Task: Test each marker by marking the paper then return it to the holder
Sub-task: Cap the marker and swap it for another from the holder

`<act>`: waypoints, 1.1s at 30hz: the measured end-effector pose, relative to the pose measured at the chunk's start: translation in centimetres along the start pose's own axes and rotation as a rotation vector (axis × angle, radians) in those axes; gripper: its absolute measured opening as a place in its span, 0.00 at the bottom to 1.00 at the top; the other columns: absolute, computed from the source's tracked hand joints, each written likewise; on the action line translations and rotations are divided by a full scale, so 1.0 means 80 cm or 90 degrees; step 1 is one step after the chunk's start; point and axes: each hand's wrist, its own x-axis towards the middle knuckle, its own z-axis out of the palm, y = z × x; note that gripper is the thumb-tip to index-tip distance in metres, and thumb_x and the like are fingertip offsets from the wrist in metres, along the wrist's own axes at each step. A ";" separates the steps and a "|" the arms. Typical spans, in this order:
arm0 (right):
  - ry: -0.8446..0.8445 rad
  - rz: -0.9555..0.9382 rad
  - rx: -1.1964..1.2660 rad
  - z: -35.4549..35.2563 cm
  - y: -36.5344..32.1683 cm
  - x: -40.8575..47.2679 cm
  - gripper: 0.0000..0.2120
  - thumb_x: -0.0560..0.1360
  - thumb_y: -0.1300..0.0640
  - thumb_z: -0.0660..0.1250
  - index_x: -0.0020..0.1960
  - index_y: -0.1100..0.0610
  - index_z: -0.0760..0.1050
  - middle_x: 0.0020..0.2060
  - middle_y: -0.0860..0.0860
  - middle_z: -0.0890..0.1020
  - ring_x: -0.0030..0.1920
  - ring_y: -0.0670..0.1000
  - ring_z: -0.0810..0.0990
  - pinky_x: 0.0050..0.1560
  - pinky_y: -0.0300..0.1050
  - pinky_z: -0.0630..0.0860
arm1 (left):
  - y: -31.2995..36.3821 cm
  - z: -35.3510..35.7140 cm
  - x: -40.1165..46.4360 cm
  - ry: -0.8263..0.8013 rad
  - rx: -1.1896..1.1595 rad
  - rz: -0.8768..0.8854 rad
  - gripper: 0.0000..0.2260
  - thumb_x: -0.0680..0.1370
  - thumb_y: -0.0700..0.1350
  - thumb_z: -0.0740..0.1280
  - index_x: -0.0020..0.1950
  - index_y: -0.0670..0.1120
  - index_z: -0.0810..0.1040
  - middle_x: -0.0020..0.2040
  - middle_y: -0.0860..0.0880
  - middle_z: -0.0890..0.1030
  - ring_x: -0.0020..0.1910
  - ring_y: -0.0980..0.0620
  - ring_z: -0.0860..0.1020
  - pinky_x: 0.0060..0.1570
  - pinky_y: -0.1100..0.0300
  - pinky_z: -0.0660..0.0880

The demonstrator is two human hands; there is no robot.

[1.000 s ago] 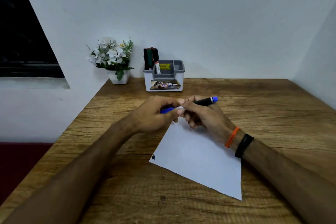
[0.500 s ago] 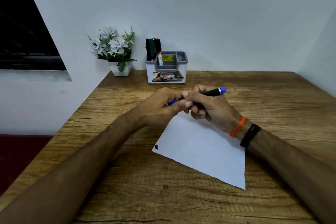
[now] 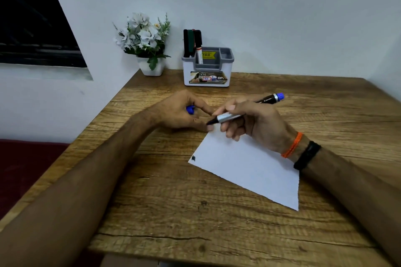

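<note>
Marker uncapped, held above the paper's far corner.
Right hand [image 3: 256, 123] grips the marker [image 3: 243, 112], tip pointing left; left hand [image 3: 180, 112] curls around the blue cap [image 3: 190, 109]. Paper [image 3: 249, 167] lies on the table [image 3: 173, 212]; holder [image 3: 207, 67] and flowerpot [image 3: 149, 50] stand behind, well apart.

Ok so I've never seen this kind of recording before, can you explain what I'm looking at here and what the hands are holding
There is no machine here. This is one picture from a camera worn on a person's head, looking forward and down at their own two arms. The right hand grips an uncapped marker, tip pointing left. The left hand holds its blue cap. Below them a white sheet of paper lies on the wooden table, with a small dark mark near its left corner. At the back stand a marker holder with a few more markers and a small pot of white flowers.
</note>
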 end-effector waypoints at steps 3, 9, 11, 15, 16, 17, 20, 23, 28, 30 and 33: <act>-0.036 -0.002 -0.054 0.014 0.002 -0.005 0.09 0.73 0.60 0.68 0.47 0.65 0.82 0.35 0.59 0.84 0.31 0.52 0.83 0.29 0.39 0.78 | -0.002 0.000 0.001 -0.016 0.041 0.015 0.15 0.72 0.42 0.74 0.53 0.59 0.80 0.30 0.64 0.78 0.33 0.65 0.75 0.40 0.67 0.71; -0.028 0.001 -0.162 0.030 0.008 -0.011 0.05 0.73 0.68 0.71 0.48 0.69 0.81 0.34 0.60 0.83 0.29 0.51 0.82 0.32 0.43 0.81 | -0.003 0.000 0.003 -0.014 0.078 0.019 0.15 0.72 0.43 0.74 0.53 0.60 0.81 0.28 0.58 0.79 0.31 0.60 0.75 0.40 0.60 0.74; -0.019 -0.001 -0.190 0.033 0.011 -0.010 0.03 0.74 0.69 0.70 0.46 0.69 0.81 0.32 0.60 0.83 0.27 0.50 0.81 0.30 0.41 0.80 | 0.003 0.000 0.001 -0.026 0.079 0.009 0.14 0.73 0.43 0.74 0.56 0.55 0.81 0.25 0.65 0.75 0.28 0.66 0.73 0.36 0.69 0.68; -0.005 -0.009 -0.224 0.035 0.013 -0.010 0.03 0.74 0.71 0.69 0.45 0.71 0.81 0.30 0.58 0.82 0.25 0.48 0.79 0.26 0.39 0.77 | 0.009 0.000 -0.003 -0.036 0.063 -0.003 0.15 0.73 0.43 0.74 0.59 0.48 0.82 0.24 0.70 0.74 0.29 0.73 0.72 0.38 0.69 0.65; -0.006 -0.009 -0.230 0.036 0.013 -0.011 0.03 0.74 0.71 0.69 0.45 0.71 0.81 0.30 0.57 0.82 0.25 0.47 0.79 0.26 0.39 0.77 | 0.010 0.000 -0.003 -0.037 0.065 -0.007 0.15 0.73 0.43 0.74 0.59 0.47 0.81 0.24 0.71 0.73 0.29 0.74 0.72 0.38 0.68 0.64; -0.008 -0.009 -0.236 0.036 0.013 -0.011 0.03 0.74 0.71 0.69 0.45 0.71 0.81 0.29 0.56 0.82 0.25 0.47 0.79 0.26 0.39 0.76 | 0.010 0.000 -0.003 -0.038 0.068 -0.009 0.15 0.73 0.43 0.74 0.59 0.47 0.81 0.24 0.71 0.73 0.29 0.74 0.72 0.38 0.68 0.64; -0.007 -0.011 -0.248 0.037 0.014 -0.011 0.03 0.73 0.71 0.69 0.45 0.70 0.81 0.29 0.56 0.83 0.25 0.47 0.79 0.26 0.39 0.76 | 0.010 -0.001 -0.003 -0.040 0.069 -0.012 0.15 0.73 0.43 0.73 0.60 0.48 0.81 0.24 0.72 0.73 0.29 0.75 0.71 0.38 0.68 0.64; -0.008 -0.012 -0.249 0.037 0.015 -0.011 0.02 0.73 0.71 0.70 0.45 0.69 0.82 0.29 0.57 0.82 0.25 0.47 0.79 0.26 0.40 0.76 | 0.011 -0.001 -0.003 -0.043 0.071 -0.011 0.16 0.73 0.42 0.73 0.60 0.47 0.80 0.24 0.71 0.73 0.29 0.75 0.72 0.36 0.75 0.65; -0.012 -0.002 -0.263 0.039 0.015 -0.011 0.02 0.73 0.69 0.71 0.45 0.69 0.82 0.29 0.56 0.83 0.26 0.47 0.80 0.27 0.40 0.77 | 0.013 -0.001 -0.004 -0.044 0.078 -0.008 0.15 0.73 0.43 0.73 0.59 0.48 0.81 0.24 0.71 0.73 0.29 0.74 0.72 0.34 0.77 0.65; -0.002 0.004 -0.255 0.038 0.015 -0.010 0.02 0.73 0.69 0.71 0.45 0.68 0.82 0.29 0.56 0.83 0.26 0.47 0.80 0.27 0.39 0.77 | 0.013 0.000 -0.005 -0.044 0.074 -0.009 0.15 0.73 0.43 0.73 0.59 0.48 0.81 0.24 0.71 0.73 0.29 0.74 0.72 0.36 0.74 0.65; -0.015 -0.001 -0.263 0.039 0.014 -0.011 0.02 0.73 0.69 0.71 0.45 0.68 0.82 0.29 0.56 0.83 0.26 0.47 0.80 0.28 0.40 0.77 | 0.014 0.000 -0.005 -0.047 0.073 -0.011 0.15 0.73 0.44 0.73 0.59 0.48 0.81 0.24 0.72 0.73 0.29 0.74 0.72 0.39 0.66 0.65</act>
